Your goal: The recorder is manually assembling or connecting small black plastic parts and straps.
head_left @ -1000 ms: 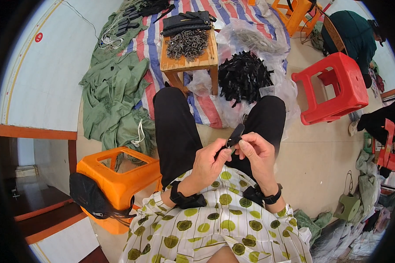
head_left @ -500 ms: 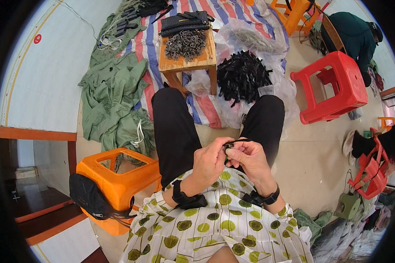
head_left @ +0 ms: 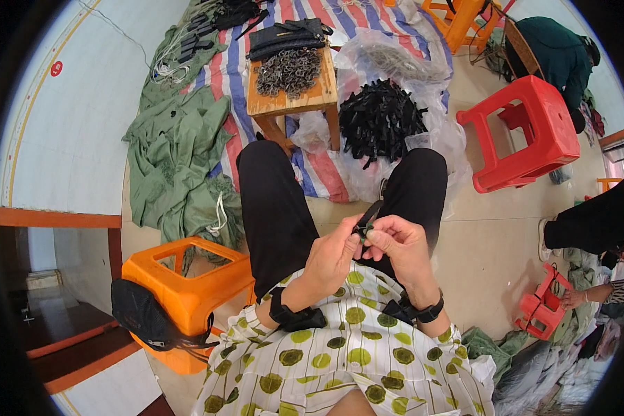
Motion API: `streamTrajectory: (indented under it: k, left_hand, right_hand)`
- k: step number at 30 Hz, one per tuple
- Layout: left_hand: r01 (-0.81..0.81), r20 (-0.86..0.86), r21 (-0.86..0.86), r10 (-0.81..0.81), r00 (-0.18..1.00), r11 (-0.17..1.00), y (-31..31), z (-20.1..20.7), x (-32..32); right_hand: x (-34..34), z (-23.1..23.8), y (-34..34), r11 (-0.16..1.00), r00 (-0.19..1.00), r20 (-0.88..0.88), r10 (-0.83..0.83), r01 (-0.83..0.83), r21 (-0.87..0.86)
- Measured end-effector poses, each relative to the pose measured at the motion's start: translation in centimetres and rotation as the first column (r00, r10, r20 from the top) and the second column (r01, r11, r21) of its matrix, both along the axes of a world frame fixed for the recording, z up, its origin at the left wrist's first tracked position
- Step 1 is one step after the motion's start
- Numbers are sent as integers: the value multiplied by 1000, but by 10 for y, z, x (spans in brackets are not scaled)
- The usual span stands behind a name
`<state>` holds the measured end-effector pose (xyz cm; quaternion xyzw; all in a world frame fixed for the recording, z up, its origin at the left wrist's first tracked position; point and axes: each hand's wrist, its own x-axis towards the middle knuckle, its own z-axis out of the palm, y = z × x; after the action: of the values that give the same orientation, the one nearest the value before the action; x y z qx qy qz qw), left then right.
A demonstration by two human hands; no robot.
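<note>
Above my lap, my left hand (head_left: pixel 331 255) and my right hand (head_left: pixel 399 249) meet, both closed with fingertips pinched on one short black strap (head_left: pixel 374 211). One end of the strap stands up above my fingers. A small dark piece shows between my fingertips, too small to make out. Beyond my knees a wooden stool (head_left: pixel 291 104) carries a heap of dark metal rings or buckles (head_left: pixel 288 73) and a black bag (head_left: pixel 287 39). To the right of that stool lies a pile of similar black straps (head_left: pixel 383 119) on clear plastic sheeting (head_left: pixel 445 142).
An orange stool (head_left: pixel 208 277) with a black pouch (head_left: pixel 140 313) stands at my left, near green cloth (head_left: pixel 177 159). At the right are a red stool (head_left: pixel 534 139), a bending person (head_left: pixel 551 59), and another person's hand (head_left: pixel 574 298) on a small red stool (head_left: pixel 539 312).
The strap's end now points up from between my fingers, which have shifted slightly. At the right, the small red stool has moved down and left, with another person's hand on it.
</note>
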<state>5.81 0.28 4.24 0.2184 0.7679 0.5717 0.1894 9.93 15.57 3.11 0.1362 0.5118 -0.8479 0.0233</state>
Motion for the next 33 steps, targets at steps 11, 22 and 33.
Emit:
streamTrajectory:
  k: [11,22,33]
  left_hand:
    - [-5,-36,-17,4,999,1000,6,-4,5]
    - [5,85,-37,-1,996,999,23,-6,1]
    - [138,-216,-148,-168,962,979,23,-8,-6]
  right_hand:
    - [-3,-6,16,965,964,70,257,-252,-73]
    - [3,6,17,991,996,54,76,-81,105]
    - [9,-29,10,993,1000,-13,10,-12,-117]
